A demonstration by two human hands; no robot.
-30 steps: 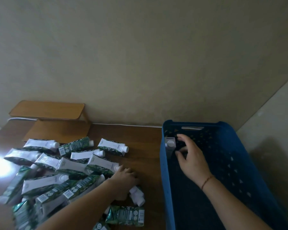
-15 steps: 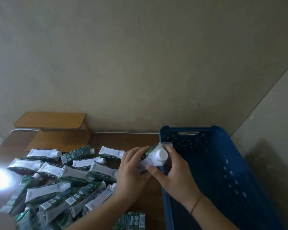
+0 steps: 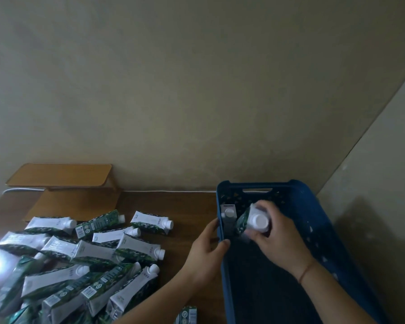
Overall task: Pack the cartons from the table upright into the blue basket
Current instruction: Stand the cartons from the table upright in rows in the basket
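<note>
Right hand (image 3: 276, 235) now inside blue plastic basket (image 3: 318, 220), fingers wrapped round tilted green-white capped carton (image 3: 251, 222), beside first upright carton (image 3: 228, 215) at far-left corner, keeping row tight. Left hand (image 3: 208, 251) grips basket's left wall, steadying.

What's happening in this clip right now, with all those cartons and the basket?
A person is packing green-and-white cartons with white screw caps into a blue plastic basket on a brown wooden table. The right hand grips a tilted carton inside the basket, beside one upright carton already standing in the far left corner. The left hand holds the basket's left rim. Many more cartons lie on their sides on the table.
</note>
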